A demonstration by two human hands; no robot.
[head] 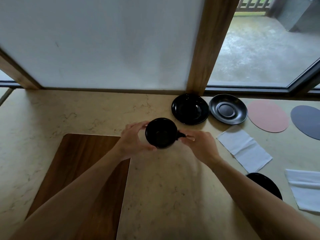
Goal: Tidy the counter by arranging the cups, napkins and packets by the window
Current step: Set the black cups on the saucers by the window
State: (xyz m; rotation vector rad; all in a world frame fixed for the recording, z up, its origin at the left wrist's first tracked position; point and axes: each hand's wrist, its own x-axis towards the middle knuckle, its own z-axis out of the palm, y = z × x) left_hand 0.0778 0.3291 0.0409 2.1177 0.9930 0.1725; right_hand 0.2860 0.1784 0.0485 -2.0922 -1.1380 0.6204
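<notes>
A black cup (161, 133) is upright in the middle of the pale counter (69, 111), empty inside. My left hand (132, 138) curls round its left side. My right hand (199, 144) pinches the cup's handle on its right. Two black saucers lie by the window: a glossy one (190, 109) and a matte one (228, 109) to its right. A white napkin (244, 148) lies flat right of my right hand. Another white napkin (304, 189) is at the right edge. A further black dish (265, 184) is partly hidden behind my right forearm.
A pink oval mat (268, 116) and a dark blue oval mat (306, 121) lie at the far right. A dark wooden board (78, 161) is set in the counter under my left forearm. A wooden post (207, 49) and the window stand at the back.
</notes>
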